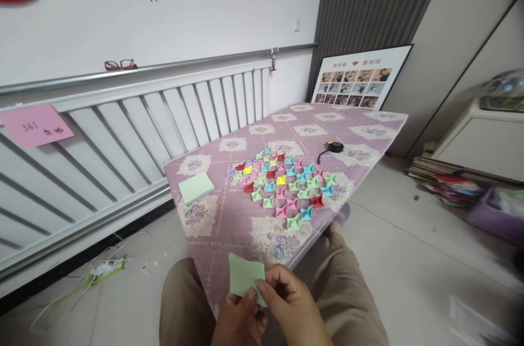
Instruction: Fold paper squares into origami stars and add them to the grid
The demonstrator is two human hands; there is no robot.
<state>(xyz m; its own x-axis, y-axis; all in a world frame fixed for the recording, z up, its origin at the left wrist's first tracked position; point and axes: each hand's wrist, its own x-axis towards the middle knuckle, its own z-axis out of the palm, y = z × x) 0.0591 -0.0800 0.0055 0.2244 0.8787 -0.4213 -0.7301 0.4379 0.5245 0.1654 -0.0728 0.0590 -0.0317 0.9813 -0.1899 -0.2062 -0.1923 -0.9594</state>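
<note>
A square sheet of light green paper (244, 275) is pinched between my two hands, low over the near edge of the table. My left hand (239, 317) grips its lower edge, thumb on top. At the lower right corner, my right hand (289, 299) has thumb and bent fingers closed on the same sheet. Beyond them, rows of small folded paper pieces (280, 180) in green, blue, pink, red and yellow stand on the cloth. To their left lies a stack of light green paper (196, 188).
A patterned pink tablecloth (229, 215) covers the table. A black tape measure (335, 147) lies toward the right. Behind are a white radiator (164, 117), glasses (120, 65) on its pipe and a leaning photo board (360, 78). A power strip (107, 269) with cables sits on the floor.
</note>
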